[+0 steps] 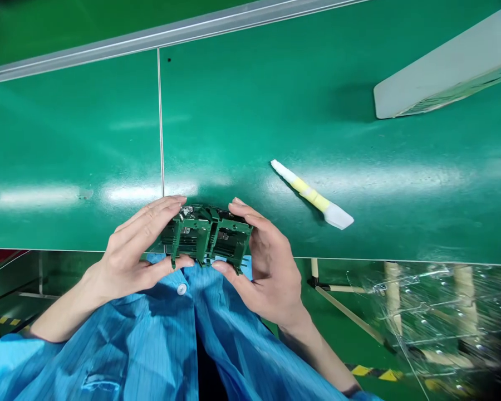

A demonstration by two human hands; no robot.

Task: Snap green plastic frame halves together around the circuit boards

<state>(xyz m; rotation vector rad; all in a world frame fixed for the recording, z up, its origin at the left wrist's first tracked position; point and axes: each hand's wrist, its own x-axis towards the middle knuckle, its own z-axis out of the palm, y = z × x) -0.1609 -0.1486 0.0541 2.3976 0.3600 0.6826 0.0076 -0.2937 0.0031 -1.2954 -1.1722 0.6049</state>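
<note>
Between my two hands, at the near edge of the green table, is a dark green plastic frame part with two open sections side by side and a few metallic bits inside. My left hand grips its left end, fingers over the far side and thumb along the near side. The right end sits between the thumb and fingers of my right hand. Fingers hide parts of both ends. On the table to the right lies a slim white tool with a yellow-wrapped middle, apart from my hands.
A white box-like object stands on the green table at the far right. A metal rail runs along the back. Below the table's front edge on the right are pipe framing and clear plastic packaging.
</note>
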